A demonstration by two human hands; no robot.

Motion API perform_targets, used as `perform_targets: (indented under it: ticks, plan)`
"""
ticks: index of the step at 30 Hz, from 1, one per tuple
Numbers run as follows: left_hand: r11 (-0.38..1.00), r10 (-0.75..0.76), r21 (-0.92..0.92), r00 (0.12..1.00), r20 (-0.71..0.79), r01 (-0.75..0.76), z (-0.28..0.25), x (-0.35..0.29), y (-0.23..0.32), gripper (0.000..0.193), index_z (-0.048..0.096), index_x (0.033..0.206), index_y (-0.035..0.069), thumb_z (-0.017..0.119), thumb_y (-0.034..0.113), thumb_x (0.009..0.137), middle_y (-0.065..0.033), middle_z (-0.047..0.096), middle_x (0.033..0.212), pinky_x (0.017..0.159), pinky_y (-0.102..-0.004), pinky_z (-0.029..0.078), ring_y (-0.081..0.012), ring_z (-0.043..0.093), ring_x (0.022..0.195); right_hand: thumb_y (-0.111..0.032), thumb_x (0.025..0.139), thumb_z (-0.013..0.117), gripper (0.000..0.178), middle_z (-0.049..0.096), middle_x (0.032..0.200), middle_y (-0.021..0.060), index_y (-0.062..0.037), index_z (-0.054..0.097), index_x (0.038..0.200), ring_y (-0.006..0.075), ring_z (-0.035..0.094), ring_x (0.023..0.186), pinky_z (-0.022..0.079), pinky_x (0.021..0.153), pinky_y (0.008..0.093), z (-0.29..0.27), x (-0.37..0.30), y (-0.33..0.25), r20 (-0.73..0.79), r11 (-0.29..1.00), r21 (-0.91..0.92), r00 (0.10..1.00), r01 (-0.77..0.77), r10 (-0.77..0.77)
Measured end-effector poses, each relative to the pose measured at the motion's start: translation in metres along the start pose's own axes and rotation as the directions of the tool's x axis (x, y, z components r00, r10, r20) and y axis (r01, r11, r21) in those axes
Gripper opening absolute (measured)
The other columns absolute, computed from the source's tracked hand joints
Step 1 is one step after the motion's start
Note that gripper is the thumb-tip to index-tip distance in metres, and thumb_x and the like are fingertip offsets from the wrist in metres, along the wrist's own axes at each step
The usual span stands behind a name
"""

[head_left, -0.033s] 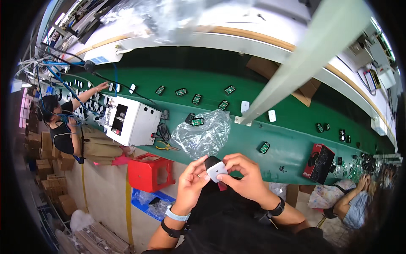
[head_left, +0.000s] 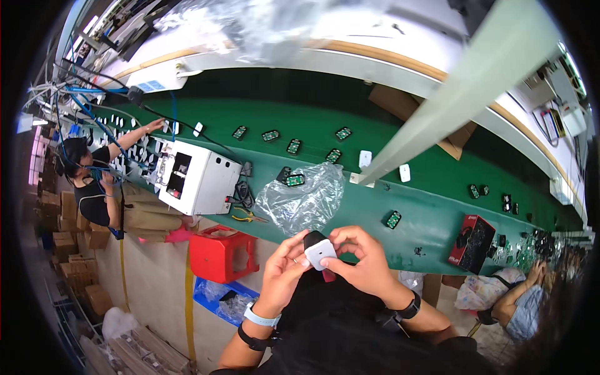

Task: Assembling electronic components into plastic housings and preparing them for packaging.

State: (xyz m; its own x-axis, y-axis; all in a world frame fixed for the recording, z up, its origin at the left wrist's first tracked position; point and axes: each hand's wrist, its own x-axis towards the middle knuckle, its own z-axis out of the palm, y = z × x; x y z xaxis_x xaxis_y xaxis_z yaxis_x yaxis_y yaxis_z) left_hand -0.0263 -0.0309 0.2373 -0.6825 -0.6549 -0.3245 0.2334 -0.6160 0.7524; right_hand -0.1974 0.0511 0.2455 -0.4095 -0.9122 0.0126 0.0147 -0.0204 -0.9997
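Close to my body, both hands pinch a small device with a white rounded cover [head_left: 320, 253] and a black housing [head_left: 312, 238]. My left hand [head_left: 286, 265] grips its left side between thumb and fingers. The thumb of my right hand [head_left: 362, 259] presses the white cover's right edge, while its fingers curl behind. Just beyond them on the green bench lies a clear plastic bag [head_left: 303, 203], with a green circuit board in a black shell [head_left: 294, 180] on it. Another such board [head_left: 393, 219] rests to the right of the bag.
Several boards [head_left: 294, 146] and white covers [head_left: 365, 159] lie on the green belt [head_left: 250, 112]. A white machine [head_left: 200, 178] and pliers [head_left: 249, 216] are left. The slanting post [head_left: 450, 94] crosses the right. A red stool [head_left: 222, 256] stands below; co-workers [head_left: 94, 181] sit at both sides.
The view has shifted slightly, so the bench things appear a little farther right. Both hands keep the same hold on the device.
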Motion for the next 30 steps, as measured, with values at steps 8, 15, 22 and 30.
perform_targets:
  ticks: [8, 15, 22, 30]
  plan:
    - [0.966, 0.017, 0.258, 0.99, -0.14, 0.02, -0.07, 0.016, 0.017, 0.047, 0.05, 0.138, -0.008, 0.063, -0.005, 0.093, -0.0081, 0.057, 0.117, 0.097, -0.0319, 0.051, -0.0224, 0.062, 0.117, 0.003, 0.086, 0.073, 0.051, 0.066, 0.116, 0.0097, -0.003, 0.058, 0.135, 0.0138, 0.064, 0.102, 0.054, 0.089, 0.0306, 0.051, 0.045, 0.049, 0.367, 0.941, 0.098, 0.89, -0.325, 0.269]
    - [0.959, -0.013, 0.273, 0.978, -0.21, 0.071, -0.161, 0.042, 0.006, 0.046, 0.051, 0.137, -0.009, 0.065, 0.001, 0.094, -0.0149, 0.063, 0.124, 0.097, -0.0322, 0.05, -0.0206, 0.062, 0.113, 0.002, 0.089, 0.071, 0.045, 0.068, 0.113, 0.0093, -0.0018, 0.057, 0.132, 0.0143, 0.065, 0.104, 0.053, 0.093, 0.0309, 0.11, 0.084, 0.12, 0.436, 0.871, 0.099, 0.807, -0.482, 0.397]
    - [0.619, 0.117, 0.775, 0.961, -0.251, 0.128, -0.223, 0.049, 0.016, 0.046, 0.052, 0.133, -0.004, 0.063, 0.024, 0.098, -0.0182, 0.059, 0.117, 0.084, -0.0356, 0.053, -0.0286, 0.062, 0.098, 0.0, 0.083, 0.074, 0.044, 0.073, 0.099, 0.0101, -0.0051, 0.059, 0.123, 0.0195, 0.071, 0.089, 0.058, 0.078, 0.0347, 0.037, 0.226, 0.287, -0.152, 0.911, -0.164, 0.922, -0.378, 0.356]
    - [0.479, -0.134, 0.757, 0.889, -0.438, 0.445, -0.313, -0.048, -0.024, 0.039, 0.059, 0.125, -0.002, 0.062, 0.025, 0.097, -0.0221, 0.069, 0.104, 0.074, -0.0366, 0.055, -0.0299, 0.07, 0.086, -0.008, 0.073, 0.077, 0.044, 0.068, 0.106, 0.0224, -0.0062, 0.063, 0.114, 0.042, 0.066, 0.095, 0.054, 0.086, 0.0442, 0.028, 0.325, 0.336, -0.337, 0.504, -0.781, 0.928, -0.369, 0.157]
